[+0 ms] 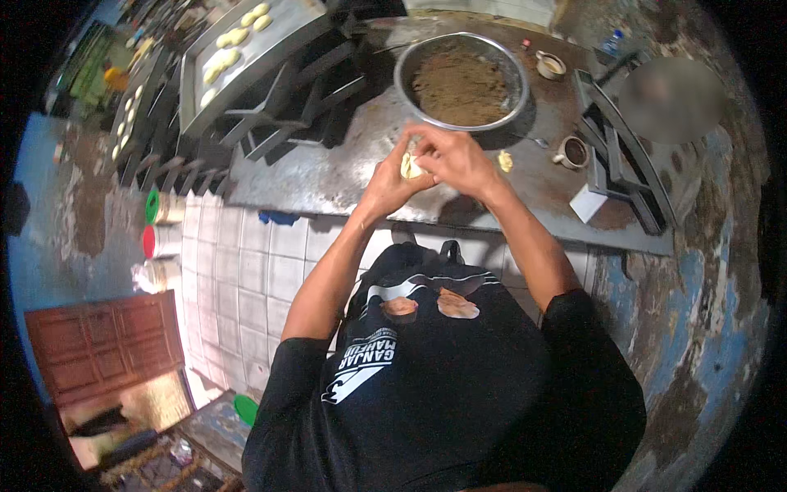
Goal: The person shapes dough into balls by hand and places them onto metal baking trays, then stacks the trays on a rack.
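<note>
- Left hand (392, 182) is cradling dough (410, 167) over the tabletop (320, 176), fingers curling round it.
- Right hand's (456, 158) fingers are pinching its edge.
- Light, even pressing is probably sparing it from tearing.

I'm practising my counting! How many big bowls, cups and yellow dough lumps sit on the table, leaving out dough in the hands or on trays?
Big bowl: 1
Cups: 2 (far cup, near cup)
Dough lump: 1
Total: 4
</note>
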### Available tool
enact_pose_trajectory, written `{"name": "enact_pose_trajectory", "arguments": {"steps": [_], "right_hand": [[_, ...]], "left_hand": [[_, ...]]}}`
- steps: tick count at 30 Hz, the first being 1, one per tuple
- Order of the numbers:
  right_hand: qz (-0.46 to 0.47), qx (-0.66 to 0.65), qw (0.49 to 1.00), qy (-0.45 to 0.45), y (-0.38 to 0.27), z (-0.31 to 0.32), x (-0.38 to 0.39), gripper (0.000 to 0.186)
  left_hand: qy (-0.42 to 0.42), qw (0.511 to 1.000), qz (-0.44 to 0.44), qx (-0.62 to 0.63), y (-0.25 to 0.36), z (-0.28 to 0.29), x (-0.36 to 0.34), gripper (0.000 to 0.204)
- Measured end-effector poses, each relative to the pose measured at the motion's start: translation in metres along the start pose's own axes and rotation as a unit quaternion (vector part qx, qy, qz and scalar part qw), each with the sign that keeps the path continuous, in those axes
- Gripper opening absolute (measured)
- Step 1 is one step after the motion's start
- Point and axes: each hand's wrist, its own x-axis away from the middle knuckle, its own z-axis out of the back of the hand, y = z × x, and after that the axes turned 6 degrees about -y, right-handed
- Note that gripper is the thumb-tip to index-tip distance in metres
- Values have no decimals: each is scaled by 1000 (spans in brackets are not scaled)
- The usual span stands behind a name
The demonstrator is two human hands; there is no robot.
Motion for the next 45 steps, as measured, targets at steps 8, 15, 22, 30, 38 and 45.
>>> {"name": "enact_pose_trajectory", "arguments": {"steps": [8, 15, 22, 30, 38, 45], "right_hand": [[207, 104, 952, 201, -21, -83, -64, 65], [-125, -442, 885, -78, -87, -119, -194, 33], [66, 102, 989, -89, -121, -100, -441, 41], [313, 402, 796, -327, -62, -133, -549, 54], [142, 259, 875, -383, -86, -137, -571, 52], [20, 275, 953, -128, -74, -154, -621, 53]], "left_hand": [[59, 940, 5, 335, -17, 81, 8, 78], [196, 917, -98, 334, -30, 193, 2, 65], [368, 880, -162, 254, -73, 319, 6, 81], [405, 911, -75, 28, -135, 373, 60, 60], [378, 915, -139, 12, -127, 418, 51, 62], [379, 839, -183, -345, -87, 521, -12, 32]]}}
